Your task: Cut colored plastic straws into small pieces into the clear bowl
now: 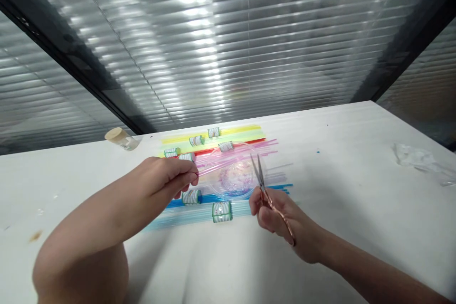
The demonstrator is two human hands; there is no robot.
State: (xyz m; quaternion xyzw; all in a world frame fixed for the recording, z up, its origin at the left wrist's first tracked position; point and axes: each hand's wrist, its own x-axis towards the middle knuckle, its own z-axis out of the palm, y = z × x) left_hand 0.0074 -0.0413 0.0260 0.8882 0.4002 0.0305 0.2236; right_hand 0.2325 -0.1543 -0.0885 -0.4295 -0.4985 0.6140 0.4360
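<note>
Pink straws (221, 165) are pinched at their left end by my left hand (174, 178) and reach right above a clear round dish (237, 178). Small pieces that look clear and purple lie in the dish. My right hand (276, 213) is closed on copper-handled scissors (265, 192), whose blades point up and stand slightly apart near the dish's right edge. Around and under the dish lie bundles of yellow (242, 129), red (254, 142), blue (210, 198) and light blue straws (171, 219), several with paper labels.
A glass jar with a cork lid (123, 138) lies on its side at the table's back left. Crumpled clear plastic (415, 156) is at the far right of the white table (356, 209). Blinds behind glass (213, 47) rise beyond the back edge.
</note>
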